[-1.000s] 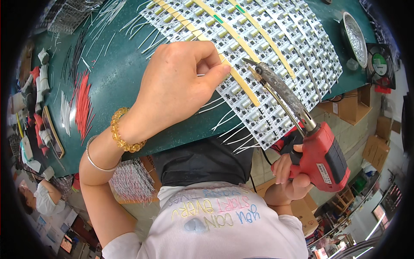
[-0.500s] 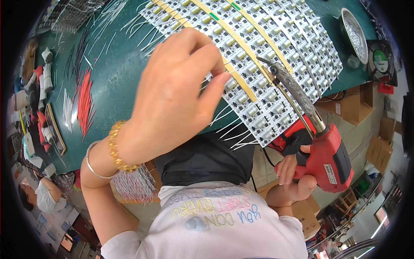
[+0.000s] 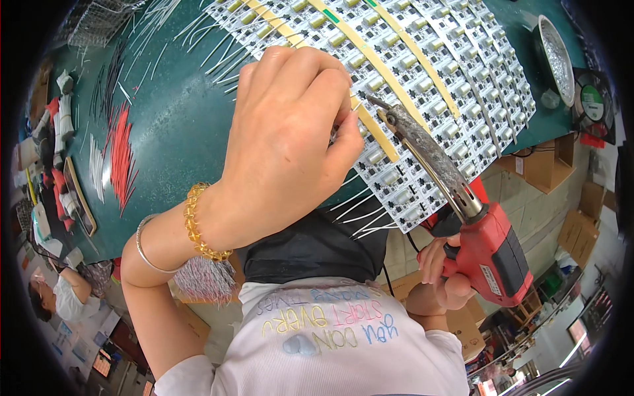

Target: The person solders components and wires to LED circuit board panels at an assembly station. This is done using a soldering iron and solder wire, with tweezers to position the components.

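Observation:
Over the near left edge of a white circuit board panel, my left hand is closed in a pinch. A short end of thin white wire shows at its fingertips. My right hand grips the red and black handle of a soldering gun below the panel's near edge. The gun's metal barrel slants up to the left, and its dark tip hovers close to the left fingertips, above a yellow strip on the panel. Whether the tip touches anything, I cannot tell. Several white wires stick out from the panel's edge.
Red wires, white wires and black wires lie on the green table at the left. At the right are a metal bowl, a solder spool and a cardboard box. Another person sits at the far left.
The soldering gun's tip has moved left and slightly down, toward my left fingertips. My left hand has shifted a little to the right, still pinched. The panel has shifted slightly in view.

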A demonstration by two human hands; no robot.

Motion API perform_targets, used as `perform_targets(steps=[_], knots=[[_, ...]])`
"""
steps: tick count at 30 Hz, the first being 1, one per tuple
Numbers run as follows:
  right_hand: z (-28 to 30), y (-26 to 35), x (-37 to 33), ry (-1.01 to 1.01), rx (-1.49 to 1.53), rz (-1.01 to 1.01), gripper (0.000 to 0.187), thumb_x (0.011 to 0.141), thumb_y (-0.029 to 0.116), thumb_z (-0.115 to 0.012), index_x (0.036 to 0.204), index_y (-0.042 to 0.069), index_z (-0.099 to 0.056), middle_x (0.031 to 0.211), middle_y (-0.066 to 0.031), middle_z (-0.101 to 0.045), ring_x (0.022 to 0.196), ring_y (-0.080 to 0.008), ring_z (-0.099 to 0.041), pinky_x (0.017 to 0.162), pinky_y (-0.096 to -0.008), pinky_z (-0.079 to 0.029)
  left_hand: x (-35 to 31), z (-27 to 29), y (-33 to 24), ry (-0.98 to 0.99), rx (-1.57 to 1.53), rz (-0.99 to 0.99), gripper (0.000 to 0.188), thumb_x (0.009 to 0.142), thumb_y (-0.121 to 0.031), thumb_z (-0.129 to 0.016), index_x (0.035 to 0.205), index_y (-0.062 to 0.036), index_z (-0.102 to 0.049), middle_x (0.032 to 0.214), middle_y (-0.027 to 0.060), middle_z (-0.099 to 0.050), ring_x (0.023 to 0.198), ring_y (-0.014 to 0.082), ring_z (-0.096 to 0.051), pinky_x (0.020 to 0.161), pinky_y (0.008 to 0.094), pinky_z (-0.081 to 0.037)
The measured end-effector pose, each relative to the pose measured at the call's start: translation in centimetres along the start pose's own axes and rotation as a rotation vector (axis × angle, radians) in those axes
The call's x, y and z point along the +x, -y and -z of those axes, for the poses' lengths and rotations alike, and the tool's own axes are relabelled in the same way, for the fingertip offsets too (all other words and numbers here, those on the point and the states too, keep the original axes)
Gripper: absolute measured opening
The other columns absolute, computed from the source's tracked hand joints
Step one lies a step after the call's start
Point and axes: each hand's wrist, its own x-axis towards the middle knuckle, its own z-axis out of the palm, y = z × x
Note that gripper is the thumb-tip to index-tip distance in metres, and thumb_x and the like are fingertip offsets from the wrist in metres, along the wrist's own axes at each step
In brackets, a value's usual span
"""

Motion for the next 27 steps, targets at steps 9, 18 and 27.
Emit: perform_targets(steps=[9,18,27], knots=[[3.1,-4.0,-4.0,-0.363,0.172,-0.221,0.057,0.077,0.058,-0.056,0.080,0.002,-0.049,0.050,-0.0008,-0.048,0.041,-0.0120,-0.044,0.044,-0.0253,-0.037,0.1,0.1,0.1,-0.014,0.008,0.002,0.016,0.065,0.002,-0.063,0.066,-0.0032,-0.048,0.089,0.0074,-0.056,0.083,0.0259,-0.050,0.076,0.0339,-0.038],[0.0,-0.3,-0.2,-0.086,-0.002,0.145,0.065,0.081,0.053,-0.054,0.106,-0.006,-0.047,0.048,0.0009,-0.044,0.039,-0.0107,-0.043,0.041,-0.0245,-0.035,0.1,-0.1,-0.1,-0.017,-0.002,0.007,0.016,0.065,0.001,-0.063,0.065,-0.0033,-0.048,0.089,0.0076,-0.056,0.085,0.0259,-0.050,0.077,0.0346,-0.038],[0.2,-0.3,0.3,0.003,-0.118,0.165,0.070,0.083,0.050,-0.054,0.117,-0.008,-0.037,0.047,-0.0004,-0.044,0.037,-0.0119,-0.042,0.040,-0.0248,-0.035,0.2,0.1,0.1,-0.010,-0.006,0.011,0.016,0.065,0.000,-0.064,0.065,-0.0040,-0.048,0.090,0.0080,-0.056,0.085,0.0261,-0.050,0.077,0.0347,-0.038]])
